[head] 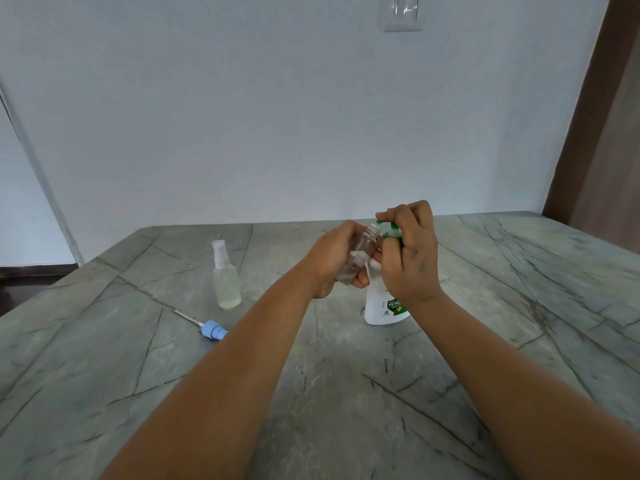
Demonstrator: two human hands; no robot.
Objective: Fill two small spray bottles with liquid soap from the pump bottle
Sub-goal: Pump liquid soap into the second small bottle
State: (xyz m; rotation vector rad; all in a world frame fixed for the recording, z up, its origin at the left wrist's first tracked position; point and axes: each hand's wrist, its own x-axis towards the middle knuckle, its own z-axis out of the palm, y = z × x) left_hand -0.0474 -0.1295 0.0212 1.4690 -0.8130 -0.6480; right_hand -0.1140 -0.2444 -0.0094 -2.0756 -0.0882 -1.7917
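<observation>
Head view: the left hand [334, 259] grips an uncapped clear spray bottle [356, 256], tilted, its threaded neck just under the green pump head [389, 230]. The right hand [408, 251] curls over that pump atop the white pump bottle [382, 306] standing on the marble table [346, 393]. A capped, filled spray bottle [226, 278] stands left; a blue sprayer cap [213, 330] lies nearby.

"99.99%" on pump bottle [379, 308] label

The table [311, 393] looks like smooth grey-green stone with dark veins and a dull sheen. The capped spray bottle [227, 284] and the open bottle [360, 254] are clear plastic. The pump bottle [381, 306] is glossy white plastic with a green plastic pump [389, 230]. The loose sprayer [213, 330] is blue plastic. The wall [277, 116] is matt.
</observation>
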